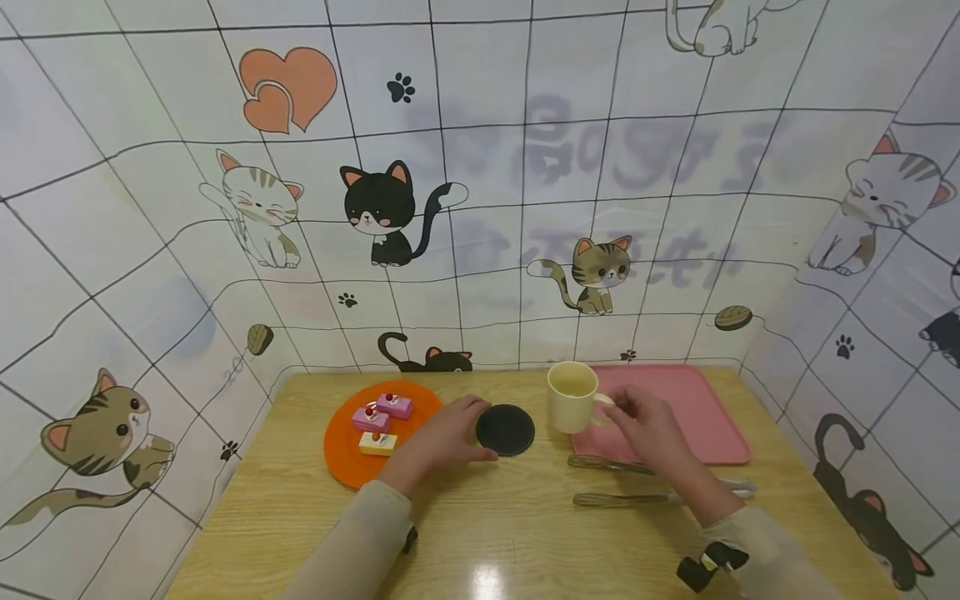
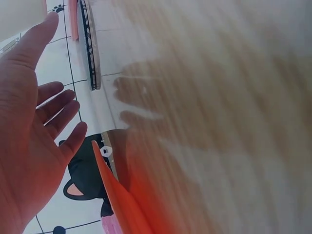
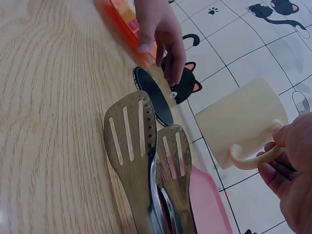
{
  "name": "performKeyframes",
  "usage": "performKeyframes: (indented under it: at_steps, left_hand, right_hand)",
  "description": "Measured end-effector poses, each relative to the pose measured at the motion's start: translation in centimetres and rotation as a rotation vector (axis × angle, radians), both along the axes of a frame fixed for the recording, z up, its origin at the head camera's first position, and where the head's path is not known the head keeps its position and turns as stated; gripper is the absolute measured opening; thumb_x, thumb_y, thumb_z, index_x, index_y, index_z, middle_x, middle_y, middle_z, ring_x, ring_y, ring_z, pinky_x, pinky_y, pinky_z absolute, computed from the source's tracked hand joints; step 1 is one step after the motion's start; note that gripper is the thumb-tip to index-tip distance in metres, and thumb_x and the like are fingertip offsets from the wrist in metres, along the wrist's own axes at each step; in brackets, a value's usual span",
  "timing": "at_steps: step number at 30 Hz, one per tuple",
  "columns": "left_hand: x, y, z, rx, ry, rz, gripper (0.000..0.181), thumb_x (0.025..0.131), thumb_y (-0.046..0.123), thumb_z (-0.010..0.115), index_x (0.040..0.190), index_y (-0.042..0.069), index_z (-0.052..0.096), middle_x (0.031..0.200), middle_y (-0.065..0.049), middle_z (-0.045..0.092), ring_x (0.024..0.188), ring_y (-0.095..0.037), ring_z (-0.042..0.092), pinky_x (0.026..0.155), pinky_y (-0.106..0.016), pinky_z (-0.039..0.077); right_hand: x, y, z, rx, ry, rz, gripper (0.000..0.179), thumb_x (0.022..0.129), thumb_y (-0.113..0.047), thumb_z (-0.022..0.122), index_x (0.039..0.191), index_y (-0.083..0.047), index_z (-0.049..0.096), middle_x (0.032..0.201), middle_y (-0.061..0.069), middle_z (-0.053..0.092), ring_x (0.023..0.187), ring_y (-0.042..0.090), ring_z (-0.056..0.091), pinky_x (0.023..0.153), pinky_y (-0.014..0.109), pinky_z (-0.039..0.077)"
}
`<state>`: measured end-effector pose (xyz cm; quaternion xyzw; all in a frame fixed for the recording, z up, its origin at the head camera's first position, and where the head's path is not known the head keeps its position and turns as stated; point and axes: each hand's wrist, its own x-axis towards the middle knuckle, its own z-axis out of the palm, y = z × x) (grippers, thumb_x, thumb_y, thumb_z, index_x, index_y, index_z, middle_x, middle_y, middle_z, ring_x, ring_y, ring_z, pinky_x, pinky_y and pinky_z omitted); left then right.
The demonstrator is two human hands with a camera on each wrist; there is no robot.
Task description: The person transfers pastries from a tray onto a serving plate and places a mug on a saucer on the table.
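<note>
A pale yellow mug (image 1: 567, 408) is held by its handle between the thumb and fingers of my right hand (image 1: 651, 429). In the right wrist view the mug (image 3: 246, 122) shows against the tiled wall, raised above the table. A round black coaster (image 1: 506, 430) lies on the table to the left of the mug. My left hand (image 1: 452, 433) is at the coaster's left side, thumb and fingers spread apart. The left wrist view shows that hand's palm (image 2: 29, 131) with nothing in it, and the coaster (image 2: 90, 48) seen edge-on beyond the fingers.
An orange plate (image 1: 341, 454) with several small toy cakes (image 1: 371, 419) stands left of my left hand. A pink tray (image 1: 697, 408) lies at the back right. Slotted metal tongs (image 1: 622, 500) lie in front of it, under my right forearm. Cat-print cloth walls enclose the wooden table (image 1: 480, 533).
</note>
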<state>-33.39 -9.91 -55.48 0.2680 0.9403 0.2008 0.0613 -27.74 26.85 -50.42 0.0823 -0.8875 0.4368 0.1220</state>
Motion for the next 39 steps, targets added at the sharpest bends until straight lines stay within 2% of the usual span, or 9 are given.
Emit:
performKeyframes:
  at_steps: [9, 15, 28, 39]
  left_hand:
    - [-0.9, 0.6, -0.1, -0.022, -0.031, -0.005, 0.101, 0.083, 0.059, 0.094, 0.164, 0.016, 0.053, 0.164, -0.005, 0.053, 0.148, -0.030, 0.054, 0.125, -0.050, 0.044]
    - [-1.1, 0.7, -0.1, -0.009, -0.091, 0.005, 0.099, 0.084, 0.057, 0.094, 0.165, 0.017, 0.052, 0.168, -0.005, 0.050, 0.152, -0.030, 0.050, 0.127, -0.050, 0.041]
    - [-2.3, 0.8, -1.7, 0.012, -0.065, -0.027, 0.093, 0.084, 0.054, 0.095, 0.159, 0.014, 0.058, 0.158, -0.003, 0.055, 0.142, -0.026, 0.055, 0.125, -0.045, 0.045]
    - [-2.4, 0.6, -1.5, 0.079, -0.088, -0.045, 0.088, 0.083, 0.047, 0.099, 0.154, 0.010, 0.063, 0.153, -0.004, 0.057, 0.140, -0.026, 0.056, 0.125, -0.044, 0.044]
  right_hand:
    - [0.1, -0.4, 0.0, -0.020, -0.019, 0.012, 0.009, 0.106, -0.012, 0.077, 0.109, -0.004, 0.074, 0.100, 0.014, 0.078, 0.086, 0.015, 0.068, 0.072, 0.024, 0.057]
    - [0.0, -0.8, 0.1, -0.017, -0.023, 0.018, 0.011, 0.107, -0.015, 0.077, 0.109, -0.005, 0.074, 0.097, 0.009, 0.077, 0.087, 0.016, 0.068, 0.073, 0.025, 0.056]
    - [-0.3, -1.5, 0.0, -0.023, -0.011, 0.037, 0.008, 0.106, -0.014, 0.077, 0.106, -0.007, 0.074, 0.098, 0.011, 0.078, 0.087, 0.016, 0.068, 0.074, 0.025, 0.058]
    - [-0.8, -3.1, -0.3, -0.071, -0.011, 0.039, 0.007, 0.106, -0.012, 0.077, 0.104, -0.007, 0.073, 0.095, 0.008, 0.077, 0.087, 0.018, 0.067, 0.074, 0.026, 0.058]
